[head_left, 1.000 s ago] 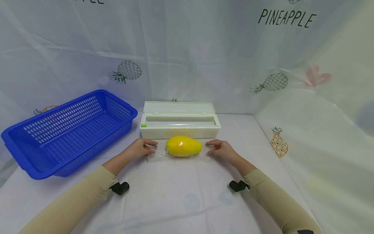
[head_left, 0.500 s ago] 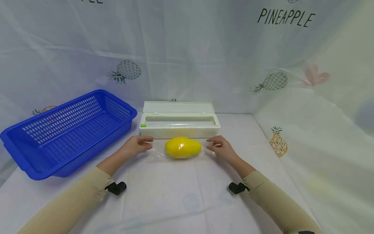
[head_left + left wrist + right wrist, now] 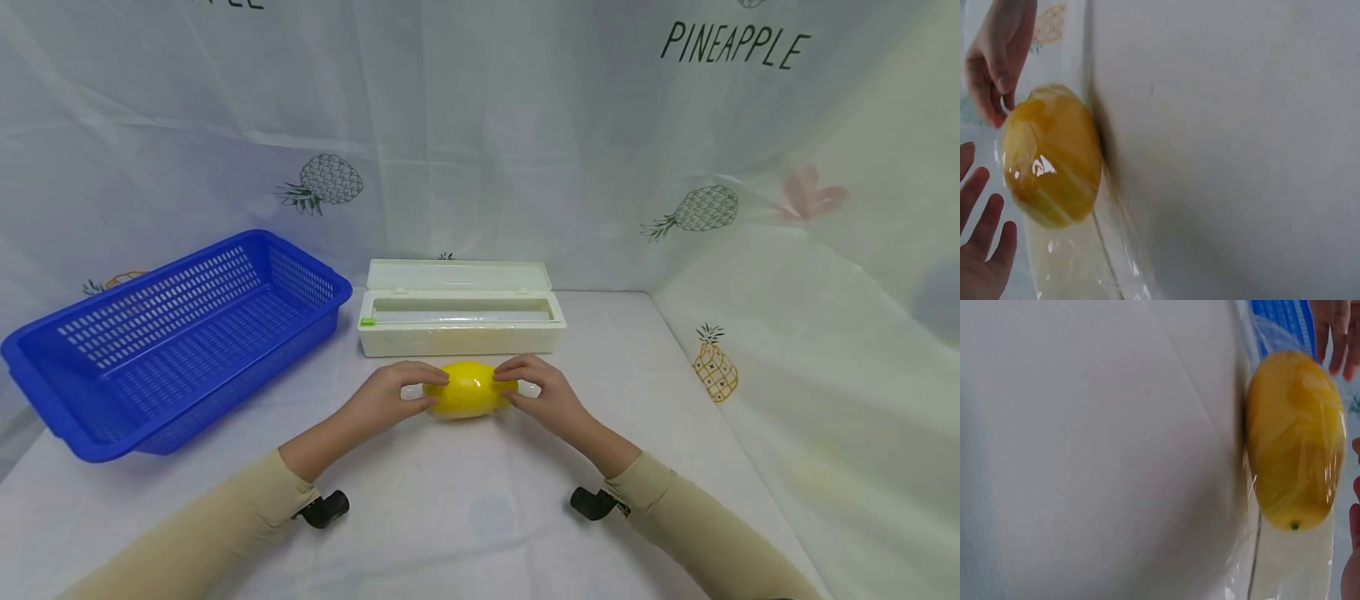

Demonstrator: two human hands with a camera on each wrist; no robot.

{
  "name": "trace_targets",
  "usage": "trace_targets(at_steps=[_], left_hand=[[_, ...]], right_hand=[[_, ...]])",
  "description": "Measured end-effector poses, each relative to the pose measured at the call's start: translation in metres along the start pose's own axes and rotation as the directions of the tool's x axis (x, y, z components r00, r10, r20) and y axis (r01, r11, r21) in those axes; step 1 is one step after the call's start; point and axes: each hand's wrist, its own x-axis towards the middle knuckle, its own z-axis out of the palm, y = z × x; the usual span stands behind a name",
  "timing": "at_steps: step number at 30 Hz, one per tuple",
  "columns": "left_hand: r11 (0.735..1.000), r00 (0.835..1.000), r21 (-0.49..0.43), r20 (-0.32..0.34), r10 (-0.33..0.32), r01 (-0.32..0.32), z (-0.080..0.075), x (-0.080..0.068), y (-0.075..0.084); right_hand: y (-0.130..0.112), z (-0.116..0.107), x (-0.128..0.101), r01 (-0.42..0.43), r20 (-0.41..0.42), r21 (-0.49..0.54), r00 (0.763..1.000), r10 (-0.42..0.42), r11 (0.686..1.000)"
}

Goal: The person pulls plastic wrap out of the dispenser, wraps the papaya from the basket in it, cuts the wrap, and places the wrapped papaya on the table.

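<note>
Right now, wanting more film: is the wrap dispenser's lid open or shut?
Open: the dispenser lid is tipped back, exposing the roll.

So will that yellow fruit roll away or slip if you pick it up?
Probably a bit of both. The rounded, egg-shaped yellow mango could roll if let go, though the left hand and right hand flank it. Its shiny clear plastic film looks slick and floppy, so it may slip.

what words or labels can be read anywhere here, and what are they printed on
"PINEAPPLE" on the backdrop cloth, top right in the head view.
Cut-off letters at the cloth's top left edge: too cropped to read.
No print shows on the blue basket, white wrap box or wrapped yellow fruit.
</note>
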Motion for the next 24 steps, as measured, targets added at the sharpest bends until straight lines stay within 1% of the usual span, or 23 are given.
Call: trace_targets(at_steps=[2,4,6,8,9,11,12,13,16,19,22,24], left_hand=[[0.997,0.997,0.029,-0.015,0.076,-0.076,0.005,0.001,0.005],[0.986,0.986,0.054,-0.038,0.160,-0.158,0.010,0.002,0.009],[0.967,0.968,0.089,-0.054,0.244,-0.239,0.015,0.002,0.012],[0.942,0.947,0.125,-0.048,0.319,-0.311,0.019,0.003,0.015],[0.929,0.936,0.144,-0.042,0.350,-0.341,0.021,0.004,0.016],[0.908,0.922,0.189,-0.032,0.386,-0.373,0.025,0.006,0.018],[0.902,0.920,0.212,-0.032,0.391,-0.376,0.026,0.008,0.019],[0.898,0.921,0.238,-0.031,0.388,-0.370,0.028,0.010,0.019],[0.898,0.939,0.305,-0.037,0.343,-0.317,0.030,0.016,0.020],[0.899,0.956,0.350,-0.029,0.292,-0.264,0.031,0.021,0.018],[0.910,0.976,0.362,-0.013,0.219,-0.200,0.031,0.027,0.013],[0.933,0.990,0.334,-0.005,0.140,-0.130,0.029,0.030,0.009]], right_hand=[[-0.004,0.004,0.000,0.020,0.035,0.005,0.999,-0.020,1.000],[-0.007,0.007,0.001,0.017,0.063,0.002,0.998,-0.018,1.000],[-0.008,0.008,0.001,-0.003,0.076,-0.008,0.997,0.004,1.000],[-0.008,0.009,0.002,-0.025,0.079,-0.016,0.997,0.027,1.000],[-0.008,0.010,0.002,-0.038,0.078,-0.019,0.996,0.039,0.999],[-0.007,0.010,0.004,-0.057,0.069,-0.027,0.996,0.059,0.998],[-0.006,0.011,0.004,-0.064,0.064,-0.031,0.996,0.066,0.998],[-0.006,0.011,0.005,-0.072,0.059,-0.036,0.996,0.074,0.997],[-0.004,0.012,0.009,-0.102,0.047,-0.044,0.993,0.104,0.994],[-0.004,0.013,0.012,-0.123,0.043,-0.034,0.991,0.125,0.992],[-0.004,0.013,0.015,-0.138,0.042,-0.015,0.989,0.139,0.990],[-0.004,0.012,0.016,-0.148,0.041,0.006,0.988,0.148,0.989]])
